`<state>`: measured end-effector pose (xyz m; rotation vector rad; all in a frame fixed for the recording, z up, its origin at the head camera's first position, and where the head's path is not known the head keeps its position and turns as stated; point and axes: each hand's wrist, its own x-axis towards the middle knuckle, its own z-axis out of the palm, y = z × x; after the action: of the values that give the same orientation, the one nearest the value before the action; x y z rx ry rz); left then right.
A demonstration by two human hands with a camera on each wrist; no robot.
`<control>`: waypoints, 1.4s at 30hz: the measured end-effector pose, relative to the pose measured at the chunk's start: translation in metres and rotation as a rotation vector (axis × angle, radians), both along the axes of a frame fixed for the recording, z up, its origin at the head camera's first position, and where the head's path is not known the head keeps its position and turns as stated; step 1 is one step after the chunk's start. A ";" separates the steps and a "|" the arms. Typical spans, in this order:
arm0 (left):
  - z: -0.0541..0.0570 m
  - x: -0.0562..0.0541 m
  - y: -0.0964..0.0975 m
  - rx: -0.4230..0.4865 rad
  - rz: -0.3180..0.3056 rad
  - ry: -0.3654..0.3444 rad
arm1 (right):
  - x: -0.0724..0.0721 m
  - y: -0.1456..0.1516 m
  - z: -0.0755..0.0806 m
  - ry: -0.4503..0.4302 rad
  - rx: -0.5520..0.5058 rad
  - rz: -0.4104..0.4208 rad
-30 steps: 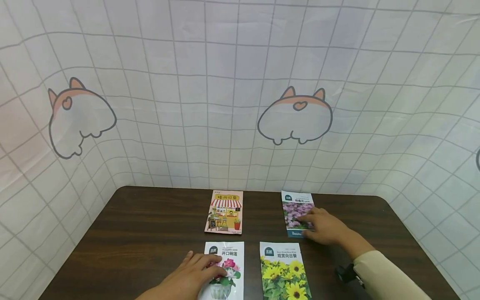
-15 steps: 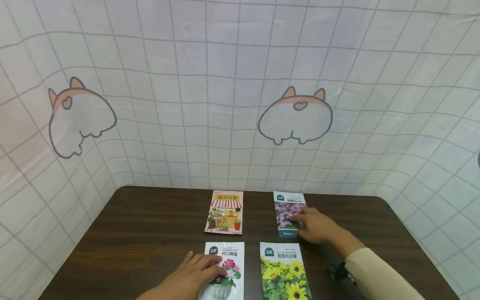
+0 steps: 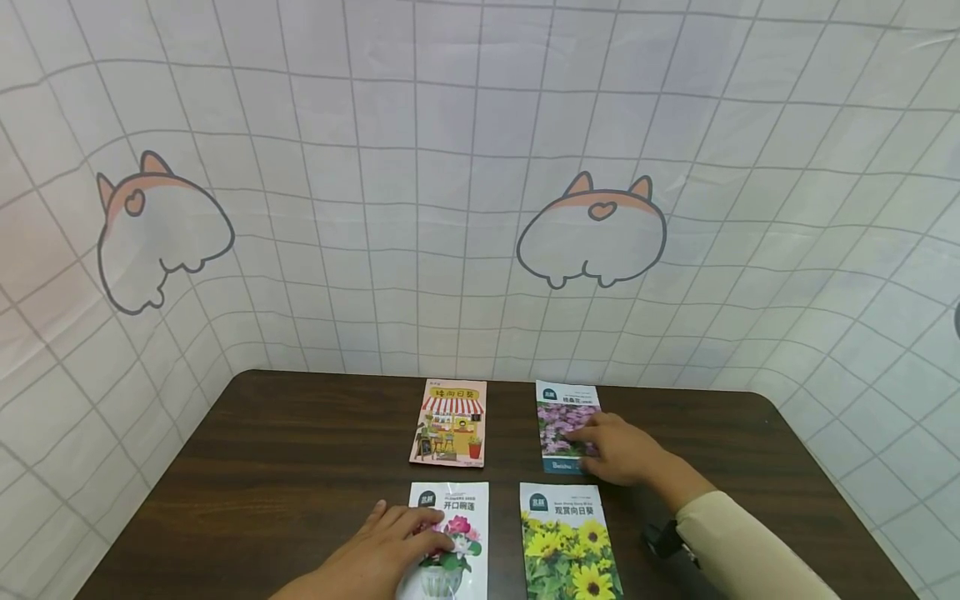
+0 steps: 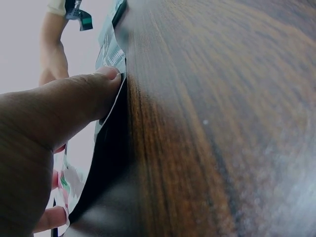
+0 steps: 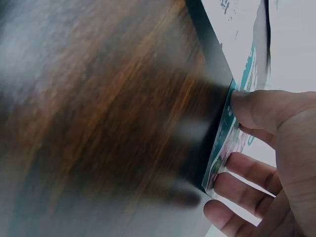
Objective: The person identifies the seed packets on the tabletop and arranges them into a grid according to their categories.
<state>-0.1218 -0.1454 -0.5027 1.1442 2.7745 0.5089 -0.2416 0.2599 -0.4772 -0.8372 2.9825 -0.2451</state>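
Note:
In the head view, four-sided flower seed packets lie flat on the dark wooden table (image 3: 247,475). My left hand (image 3: 375,550) rests on the white packet with pink lotus flowers (image 3: 461,554), and in the left wrist view the thumb (image 4: 94,89) touches its side edge. Further back, my right hand (image 3: 622,450) has its fingertips on the packet with purple flowers (image 3: 555,421). Seen from the right wrist, the thumb (image 5: 256,108) sits at that packet's teal end while the other fingers (image 5: 242,190) lie loosely bent along it.
A yellow sunflower packet (image 3: 570,542) lies right of the lotus packet, in front of the purple one. At the back, left of the purple packet, is a pink packet with a shop drawing (image 3: 450,425). A white checked curtain (image 3: 420,208) surrounds the table's back and sides.
My right hand has slid the purple flower packet leftward over the table, closer to the pink packet. The left hand and the other packets have stayed put.

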 end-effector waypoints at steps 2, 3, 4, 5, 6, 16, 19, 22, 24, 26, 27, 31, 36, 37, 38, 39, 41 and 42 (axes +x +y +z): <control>0.000 0.000 0.000 0.000 -0.004 0.013 | 0.000 -0.002 0.001 0.004 -0.003 0.004; 0.000 0.000 0.000 0.002 -0.006 0.020 | -0.001 -0.003 0.001 0.006 -0.002 0.004; 0.000 0.000 0.000 0.004 -0.007 0.022 | -0.001 -0.005 0.001 0.007 -0.001 0.003; 0.000 0.000 0.000 0.005 -0.009 0.026 | -0.002 -0.006 0.001 0.007 0.001 0.000; 0.000 0.000 0.000 0.007 -0.010 0.029 | -0.002 -0.007 0.001 0.007 0.004 -0.002; 0.001 -0.001 0.000 -0.001 -0.004 0.007 | -0.005 -0.022 0.003 -0.009 0.019 0.000; 0.003 -0.001 0.000 -0.005 0.004 -0.024 | -0.006 -0.025 0.003 -0.012 0.017 0.002; 0.002 -0.001 0.000 -0.007 0.006 -0.027 | -0.006 -0.028 0.003 -0.020 0.014 0.004; 0.002 -0.001 0.000 -0.009 0.005 -0.022 | -0.006 -0.029 0.003 -0.025 0.011 0.005; 0.002 -0.001 0.000 -0.013 0.007 -0.026 | -0.006 -0.030 0.003 -0.023 0.015 0.008; 0.002 -0.001 0.000 -0.016 0.008 -0.031 | -0.007 -0.031 0.003 -0.023 0.017 0.008; 0.003 -0.001 -0.001 -0.020 0.011 -0.042 | -0.008 -0.032 0.002 -0.012 0.030 0.019; 0.003 -0.001 -0.001 -0.011 0.003 -0.031 | -0.009 -0.035 0.002 -0.010 0.039 0.017; 0.003 -0.001 -0.001 -0.009 0.004 -0.035 | -0.009 -0.036 0.002 -0.010 0.041 0.018; 0.003 -0.001 -0.001 -0.008 0.004 -0.041 | -0.009 -0.036 0.003 -0.011 0.036 0.018; 0.004 -0.001 -0.001 -0.010 0.005 -0.049 | -0.008 -0.037 0.004 -0.014 0.038 0.017; 0.004 -0.001 -0.001 -0.013 0.011 -0.071 | -0.007 -0.038 0.005 -0.018 0.035 0.018; 0.005 -0.001 -0.001 -0.013 0.013 -0.077 | -0.007 -0.038 0.005 -0.020 0.034 0.017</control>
<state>-0.1228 -0.1461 -0.4980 1.0811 2.7171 0.5245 -0.2487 0.2221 -0.4721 -0.8510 2.9511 -0.2002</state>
